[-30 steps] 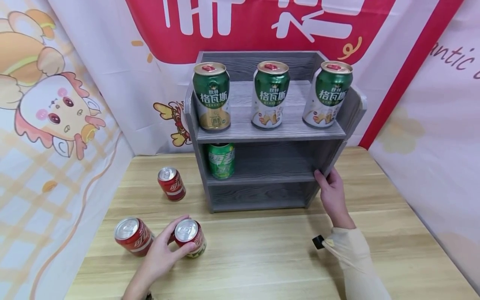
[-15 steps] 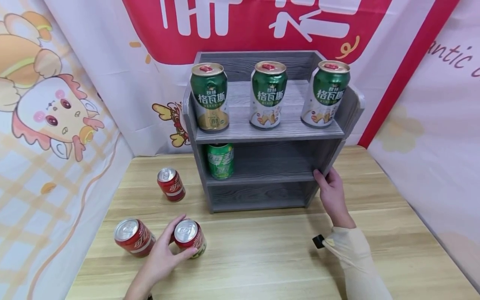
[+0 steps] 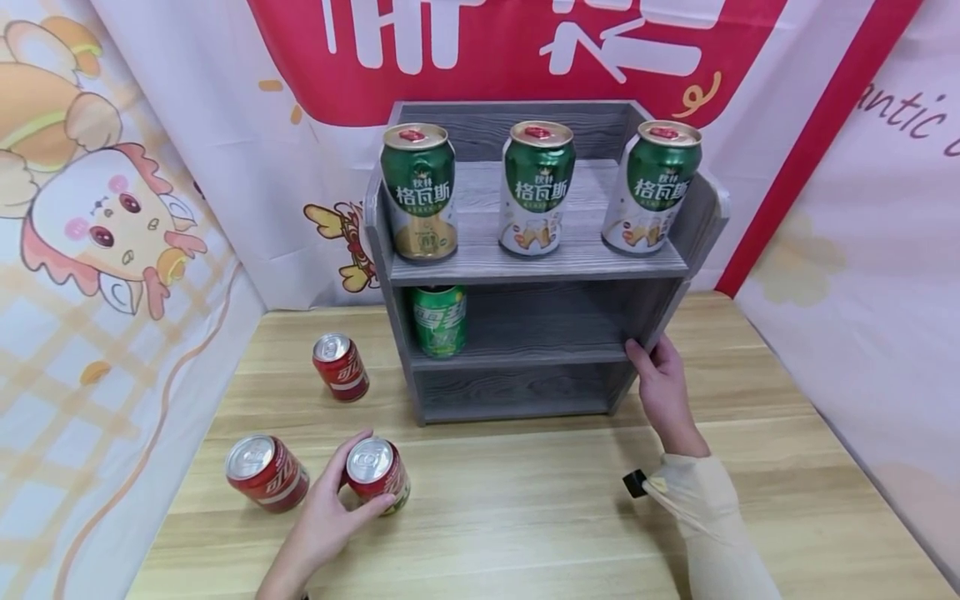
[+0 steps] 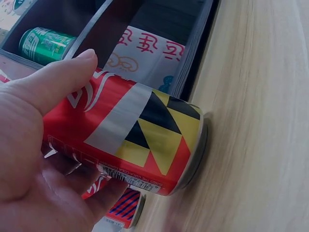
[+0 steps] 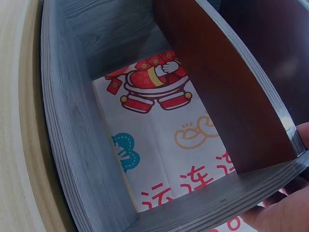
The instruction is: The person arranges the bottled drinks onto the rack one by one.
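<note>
My left hand [image 3: 326,508] holds a red cola can [image 3: 372,462] upright on the table, left of the shelf's front. In the left wrist view, the thumb and fingers wrap the can's upper part. Its lower part [image 4: 159,130] shows a yellow and black pattern. My right hand [image 3: 663,392] grips the right side panel of a grey wooden shelf [image 3: 540,362], thumb on the panel's front edge and fingers behind it. Part of that hand [image 5: 285,208] shows at the edge of the right wrist view.
A red cola can [image 3: 268,475] stands left of my left hand, another red can [image 3: 342,368] farther back. Three green-topped kvass cans, including the middle one [image 3: 537,190], line the top shelf. A green can [image 3: 439,321] sits at the middle tier's left. Printed cloth [image 3: 315,167] hangs behind.
The left thumb has slipped slightly lower on the can, which stays in the same place. The right hand keeps its hold on the shelf.
</note>
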The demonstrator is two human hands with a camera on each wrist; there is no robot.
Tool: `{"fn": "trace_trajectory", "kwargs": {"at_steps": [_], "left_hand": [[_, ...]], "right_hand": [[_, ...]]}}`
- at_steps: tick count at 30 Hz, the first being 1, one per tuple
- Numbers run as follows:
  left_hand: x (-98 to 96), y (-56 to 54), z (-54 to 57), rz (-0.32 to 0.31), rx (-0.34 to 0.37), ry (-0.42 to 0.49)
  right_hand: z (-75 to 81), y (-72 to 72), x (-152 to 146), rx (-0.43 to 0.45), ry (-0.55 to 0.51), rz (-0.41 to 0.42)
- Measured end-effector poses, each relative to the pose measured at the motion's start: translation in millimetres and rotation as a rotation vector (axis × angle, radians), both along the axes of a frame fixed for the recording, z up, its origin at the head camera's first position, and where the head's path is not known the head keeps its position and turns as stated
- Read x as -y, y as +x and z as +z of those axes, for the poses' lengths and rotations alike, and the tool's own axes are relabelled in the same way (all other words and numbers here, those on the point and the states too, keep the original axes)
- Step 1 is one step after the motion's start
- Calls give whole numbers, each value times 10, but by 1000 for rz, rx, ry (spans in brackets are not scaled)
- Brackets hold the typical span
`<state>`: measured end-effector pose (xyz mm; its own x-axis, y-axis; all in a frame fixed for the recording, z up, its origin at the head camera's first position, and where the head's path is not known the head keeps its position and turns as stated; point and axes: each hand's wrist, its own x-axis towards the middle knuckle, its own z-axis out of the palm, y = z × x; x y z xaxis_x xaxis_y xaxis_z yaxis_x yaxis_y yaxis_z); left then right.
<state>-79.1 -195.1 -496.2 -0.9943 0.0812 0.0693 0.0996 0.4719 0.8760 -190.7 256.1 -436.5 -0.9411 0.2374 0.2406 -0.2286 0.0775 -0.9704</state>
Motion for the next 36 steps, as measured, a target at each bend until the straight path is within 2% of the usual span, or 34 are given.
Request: {"fn": "trace_trajectory", "kwargs": {"at_steps": [8,17,21,28,36], "left_hand": [[14,-18,26,8,36,77],[4,-77,34,3,9,37],[-18,-104,42,-5,12,51],[-91,-174,172,-48,34,75],[-171,-300,323,-110,-27,85]], "right_hand": [[2,2,9,8,-2,-10],[-12,-7,11,-14,-27,-17],[-25,-9,17,-18,-29,-18],[-29,-12,23,-21,-31,-22],[-13,-12,12,-15,-43,-20]]}}
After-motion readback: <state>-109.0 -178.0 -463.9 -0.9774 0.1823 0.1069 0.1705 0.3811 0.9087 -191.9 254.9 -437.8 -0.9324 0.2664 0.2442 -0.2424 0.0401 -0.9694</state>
